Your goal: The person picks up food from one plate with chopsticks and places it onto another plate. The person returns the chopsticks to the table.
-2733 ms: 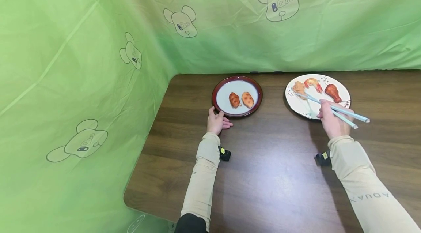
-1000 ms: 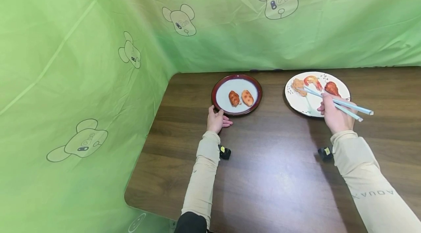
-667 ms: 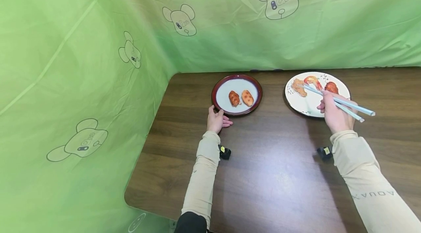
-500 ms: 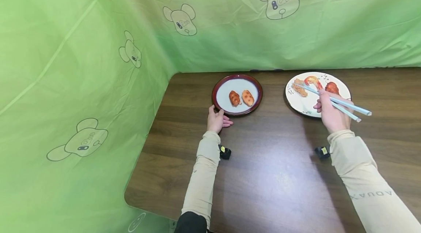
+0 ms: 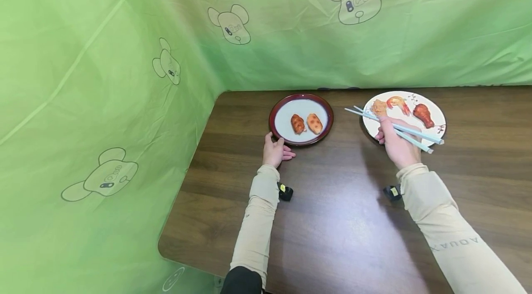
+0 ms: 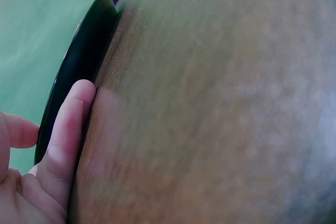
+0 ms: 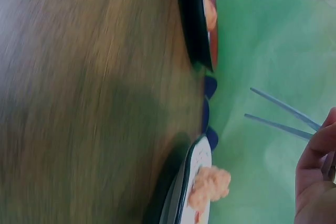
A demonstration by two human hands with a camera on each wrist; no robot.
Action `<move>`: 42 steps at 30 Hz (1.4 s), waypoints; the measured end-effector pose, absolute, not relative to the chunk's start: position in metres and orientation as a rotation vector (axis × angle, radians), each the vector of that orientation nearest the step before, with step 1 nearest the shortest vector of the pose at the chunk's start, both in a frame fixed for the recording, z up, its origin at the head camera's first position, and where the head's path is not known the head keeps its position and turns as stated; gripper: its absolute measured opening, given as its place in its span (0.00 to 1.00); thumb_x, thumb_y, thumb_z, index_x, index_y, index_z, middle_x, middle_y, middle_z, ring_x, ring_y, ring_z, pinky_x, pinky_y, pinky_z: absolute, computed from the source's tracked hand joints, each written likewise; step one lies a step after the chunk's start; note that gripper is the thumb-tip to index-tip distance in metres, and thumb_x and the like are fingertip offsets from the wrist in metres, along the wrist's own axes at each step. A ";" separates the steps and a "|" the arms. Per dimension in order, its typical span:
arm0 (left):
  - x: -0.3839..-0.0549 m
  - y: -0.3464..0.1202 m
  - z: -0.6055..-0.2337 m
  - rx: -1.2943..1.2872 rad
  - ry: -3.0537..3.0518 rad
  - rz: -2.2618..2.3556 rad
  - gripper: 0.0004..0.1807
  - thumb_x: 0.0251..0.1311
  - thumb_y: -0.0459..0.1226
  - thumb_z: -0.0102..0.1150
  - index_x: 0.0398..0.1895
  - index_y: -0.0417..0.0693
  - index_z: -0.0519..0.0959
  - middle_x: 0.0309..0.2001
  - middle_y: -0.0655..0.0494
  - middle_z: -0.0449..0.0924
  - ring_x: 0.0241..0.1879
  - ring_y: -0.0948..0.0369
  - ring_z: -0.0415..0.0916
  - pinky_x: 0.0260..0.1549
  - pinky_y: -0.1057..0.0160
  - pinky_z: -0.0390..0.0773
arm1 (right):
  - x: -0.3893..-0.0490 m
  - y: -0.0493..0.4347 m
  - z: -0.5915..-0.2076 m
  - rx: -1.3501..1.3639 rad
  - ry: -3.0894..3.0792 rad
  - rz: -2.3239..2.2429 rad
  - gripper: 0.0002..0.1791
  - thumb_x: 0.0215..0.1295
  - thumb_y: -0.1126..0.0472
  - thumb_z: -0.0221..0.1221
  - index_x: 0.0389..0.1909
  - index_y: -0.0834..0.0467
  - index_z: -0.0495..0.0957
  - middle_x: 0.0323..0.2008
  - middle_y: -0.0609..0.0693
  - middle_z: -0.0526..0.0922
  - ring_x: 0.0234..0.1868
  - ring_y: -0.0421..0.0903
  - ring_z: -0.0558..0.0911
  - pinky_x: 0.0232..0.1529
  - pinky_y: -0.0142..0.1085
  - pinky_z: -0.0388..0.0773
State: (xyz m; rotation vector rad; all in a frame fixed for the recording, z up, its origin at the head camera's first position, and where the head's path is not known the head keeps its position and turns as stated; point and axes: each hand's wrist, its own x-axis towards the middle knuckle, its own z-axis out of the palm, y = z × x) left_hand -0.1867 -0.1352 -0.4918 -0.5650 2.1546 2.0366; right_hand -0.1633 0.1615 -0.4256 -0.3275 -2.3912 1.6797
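My right hand [image 5: 400,144] holds a pair of light blue chopsticks [image 5: 370,116] over the white plate's near-left edge. Their tips point left beyond the rim, apart with nothing between them in the right wrist view. On the white patterned plate [image 5: 384,133] lie a battered fried piece [image 5: 379,106], a shrimp [image 5: 399,105] and a red-brown drumstick [image 5: 423,116]. My left hand [image 5: 274,152] holds the near-left rim of the red-rimmed plate [image 5: 327,131], thumb on the edge. That plate carries a browned meat piece [image 5: 297,123] and a paler spotted piece [image 5: 314,123].
A brown wooden table [image 5: 332,220] lies under both plates, its rounded left edge in view. Green curtains [image 5: 282,54] with bear-head prints stand behind it and on the left. A gap of bare wood separates the plates.
My right hand has moved left, carrying the chopsticks from the fried piece past the white plate's left rim. More of the drumstick shows now. My left hand stays on its plate.
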 end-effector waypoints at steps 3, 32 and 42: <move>-0.187 -0.135 -0.493 -0.566 2.150 2.043 0.32 0.71 0.33 0.40 0.74 0.41 0.42 0.19 0.54 0.74 0.14 0.64 0.78 0.19 0.66 0.85 | -0.164 0.154 -0.425 -0.286 -2.429 1.682 0.18 0.69 0.44 0.52 0.27 0.50 0.79 0.14 0.29 0.77 0.17 0.28 0.77 0.21 0.20 0.74; -0.186 -0.135 -0.492 -0.588 2.168 2.022 0.32 0.72 0.34 0.40 0.74 0.41 0.44 0.19 0.54 0.74 0.15 0.61 0.80 0.20 0.63 0.86 | -0.177 0.067 -0.438 -0.278 -2.422 2.092 0.21 0.68 0.47 0.54 0.38 0.64 0.80 0.17 0.37 0.79 0.20 0.33 0.79 0.25 0.27 0.80; -0.185 -0.134 -0.484 -0.600 2.172 2.005 0.31 0.71 0.33 0.41 0.74 0.41 0.46 0.19 0.53 0.74 0.18 0.53 0.83 0.21 0.62 0.86 | -0.177 0.058 -0.445 -0.357 -2.449 2.024 0.26 0.69 0.44 0.52 0.41 0.66 0.80 0.16 0.35 0.78 0.19 0.33 0.78 0.22 0.23 0.75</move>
